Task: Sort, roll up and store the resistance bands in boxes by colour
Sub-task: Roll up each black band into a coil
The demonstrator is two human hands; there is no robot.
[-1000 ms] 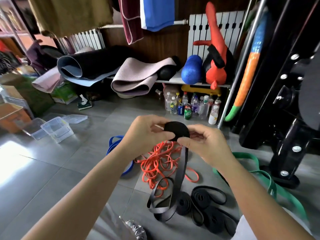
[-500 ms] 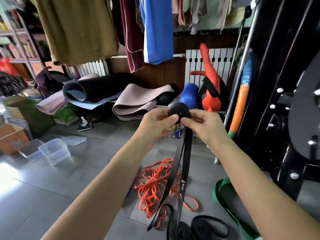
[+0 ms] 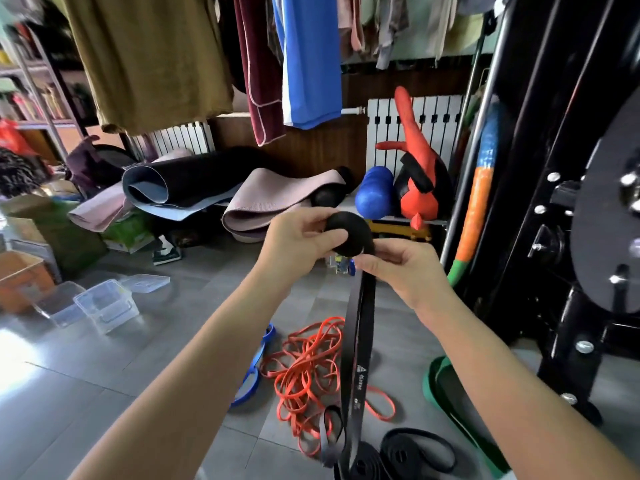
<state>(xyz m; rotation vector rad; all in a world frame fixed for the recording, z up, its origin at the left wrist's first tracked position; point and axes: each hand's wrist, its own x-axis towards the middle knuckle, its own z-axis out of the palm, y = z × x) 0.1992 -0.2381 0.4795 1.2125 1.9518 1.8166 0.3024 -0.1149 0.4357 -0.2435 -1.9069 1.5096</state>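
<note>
Head view: my left hand (image 3: 304,237) pinches the rolled black rubber resistance band (image 3: 349,237), thumb across its face; my right hand (image 3: 405,268) grips the roll's lower edge, where the unrolled tail (image 3: 358,341) leaves it. The tail hangs almost straight down between my forearms to the grey tiled floor (image 3: 104,393), long axis vertical, so I judge winding must draw it upward. The clear plastic boxes (image 3: 104,306) lie well apart to my left. A white triangle logo (image 3: 360,370) and small print mark the tail, too blurred to read.
</note>
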